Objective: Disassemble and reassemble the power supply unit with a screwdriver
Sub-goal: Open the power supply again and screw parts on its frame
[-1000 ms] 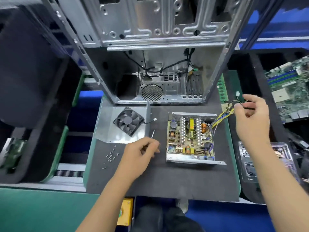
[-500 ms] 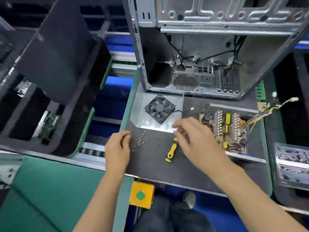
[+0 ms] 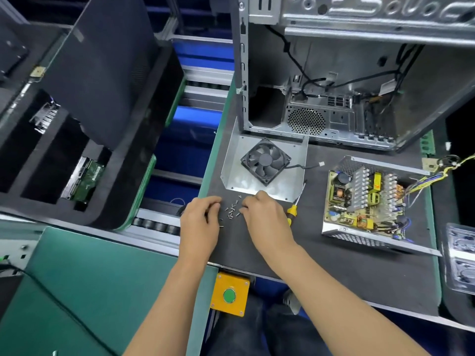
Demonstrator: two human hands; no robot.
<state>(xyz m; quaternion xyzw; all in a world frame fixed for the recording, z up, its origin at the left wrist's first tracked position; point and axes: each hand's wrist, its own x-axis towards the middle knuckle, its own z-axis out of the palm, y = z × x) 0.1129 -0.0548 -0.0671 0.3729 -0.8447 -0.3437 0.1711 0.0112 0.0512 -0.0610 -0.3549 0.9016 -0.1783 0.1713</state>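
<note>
The opened power supply unit (image 3: 370, 201) lies on the dark mat with its circuit board bare and its coloured wires (image 3: 434, 176) trailing right. Its metal cover (image 3: 236, 176) lies to the left, a black fan (image 3: 266, 160) on it. Several small screws (image 3: 232, 211) are scattered in front of the cover. My left hand (image 3: 199, 222) rests loosely curled just left of the screws and holds nothing I can see. My right hand (image 3: 264, 219) has its curled fingertips down on the pile, and they hide whether a screw is pinched. The yellow-handled screwdriver (image 3: 291, 210) lies by my right hand.
An open metal computer case (image 3: 359, 98) stands behind the mat. Black foam trays (image 3: 102, 73) holding boards sit across a roller conveyor on the left. A yellow box with a green button (image 3: 229, 295) hangs off the table's front edge. A clear plastic tray (image 3: 460, 258) lies at the far right.
My right hand left the wires and came to the screws. My left hand let go of the screwdriver, which now lies on the mat. My view swung left.
</note>
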